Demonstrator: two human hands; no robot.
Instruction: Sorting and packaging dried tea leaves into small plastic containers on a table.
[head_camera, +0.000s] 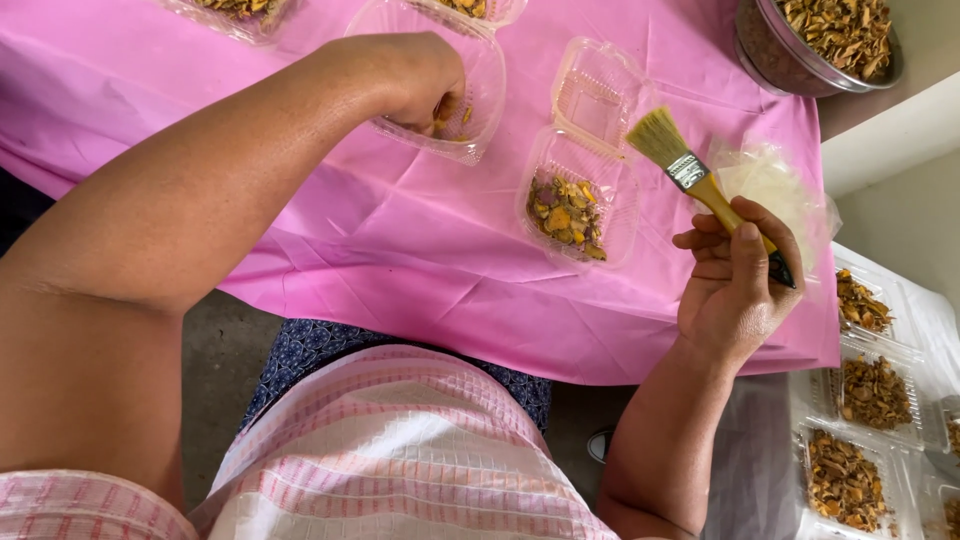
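Head view, looking down over the person's lap to a desk covered in a pink plastic sheet (400, 260)

Left hand (405, 80): reaches far across the desk, toward its far edge, and dips into a clear plastic clamshell container (475, 100). Fingers curled down and bunched together inside the tray, apparently pinching a few yellow-brown dried pieces; the exact grip is hidden by the back of the hand

Right hand (735, 280): raised over the right near edge of the desk, fingers wrapped and pressed around the yellow handle of a flat paintbrush with pale bristles and a metal ferrule (690, 170). Brush long axis runs diagonally, handle end at the near right, bristles up and to the far left

Key relation: the bristle tip points at, and lies just beside, an open clear hinged clamshell box holding orange-brown dried root slices (570, 210), which sits mid-desk with its empty lid (597, 90) flipped toward the far edge. This box lies left of the right hand and nearer to it than to the left hand, which is well apart at the other tray

Surroundings: steel bowl of dried slices (830, 40) at the far right corner; crumpled clear plastic bag (775, 190) behind the brush hand; filled clear boxes of the same dried slices (870, 390) stacked off the desk's right edge, lower down
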